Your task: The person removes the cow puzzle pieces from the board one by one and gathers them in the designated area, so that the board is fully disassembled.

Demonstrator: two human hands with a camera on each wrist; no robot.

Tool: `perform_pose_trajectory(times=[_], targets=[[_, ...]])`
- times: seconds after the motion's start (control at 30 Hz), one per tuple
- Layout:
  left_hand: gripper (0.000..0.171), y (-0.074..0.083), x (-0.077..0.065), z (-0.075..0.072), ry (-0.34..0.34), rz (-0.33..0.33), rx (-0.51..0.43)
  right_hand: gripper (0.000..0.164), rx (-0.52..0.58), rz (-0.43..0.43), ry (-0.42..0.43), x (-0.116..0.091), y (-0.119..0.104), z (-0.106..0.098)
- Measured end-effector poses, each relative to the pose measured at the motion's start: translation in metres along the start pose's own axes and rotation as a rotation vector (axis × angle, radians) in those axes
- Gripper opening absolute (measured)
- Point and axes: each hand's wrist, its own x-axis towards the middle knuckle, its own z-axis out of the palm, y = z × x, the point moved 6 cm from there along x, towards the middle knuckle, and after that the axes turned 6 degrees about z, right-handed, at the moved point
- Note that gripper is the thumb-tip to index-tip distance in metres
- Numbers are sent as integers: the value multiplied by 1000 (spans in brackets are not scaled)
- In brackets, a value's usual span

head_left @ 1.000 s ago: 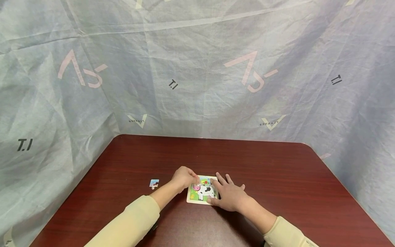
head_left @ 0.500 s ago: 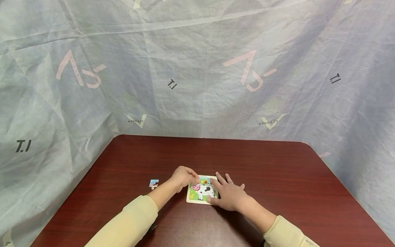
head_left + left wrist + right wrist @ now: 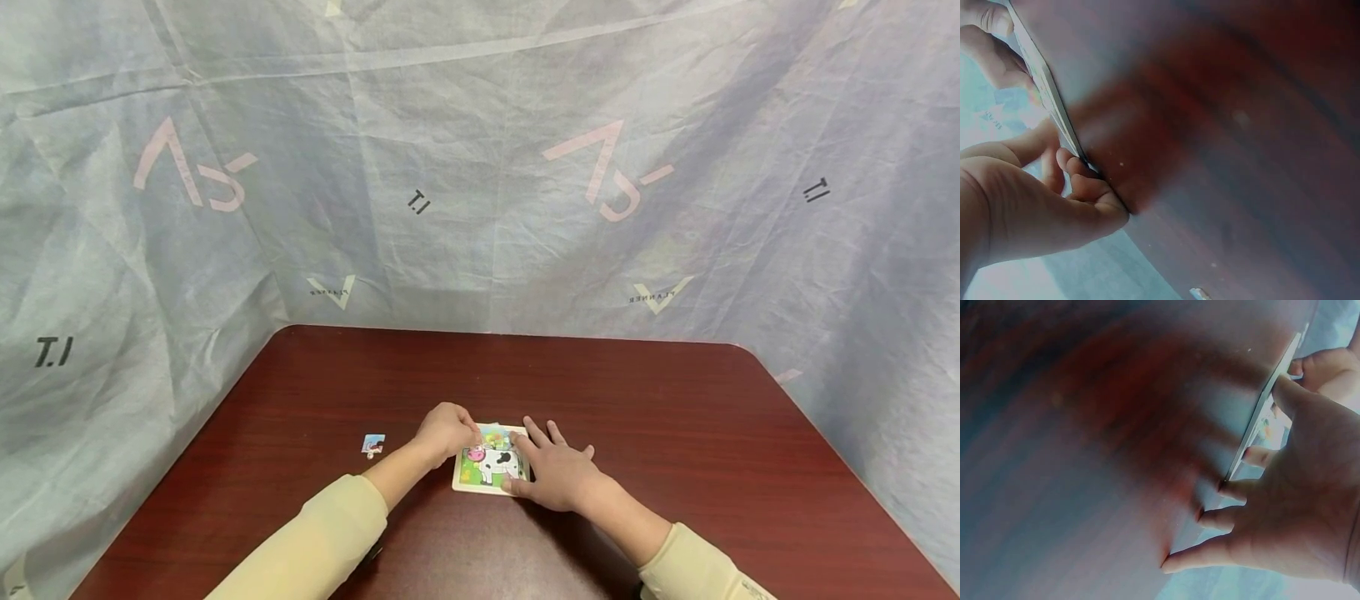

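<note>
A square cow jigsaw puzzle in a pale frame (image 3: 489,491) lies on the table. At its upper left corner my left hand (image 3: 445,433) pinches a puzzle piece (image 3: 492,432), whose light blue edge pokes slightly past the frame's top. My fingers cover much of that piece. My right hand (image 3: 562,473) rests over the puzzle's right side with fingers spread, thumb on the lower right part. In the left wrist view the left hand (image 3: 1041,206) has curled fingers close to the table beside the frame's edge (image 3: 1047,84). In the right wrist view, straight fingertips of the right hand (image 3: 1300,494) touch the frame and table.
One loose puzzle piece (image 3: 372,445), blue with a picture part, lies left of the left forearm. The dark red-brown table (image 3: 637,392) has rounded far corners. A grey printed cloth (image 3: 480,167) hangs behind and at both sides.
The left fingers have shifted slightly, and a piece edge now shows past the frame's top. The right hand stays in place on the puzzle.
</note>
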Motion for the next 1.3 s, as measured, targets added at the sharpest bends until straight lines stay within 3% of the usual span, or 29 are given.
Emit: perform_pose_trajectory(times=[0.23,0.67,0.93,1.3], targets=[[16,-2,1,-1,11,11,0,76,1,3,-1,0,0,0],[7,-13,-3,-6,5,-56,-159,76,10,-3,-12,0,-2,4],[6,-16,-8,-28,18,-61,-95,77,11,-16,-4,-1,-4,3],[5,-29,-8,-60,4,-126,-97,78,-7,-17,-1,0,0,0]])
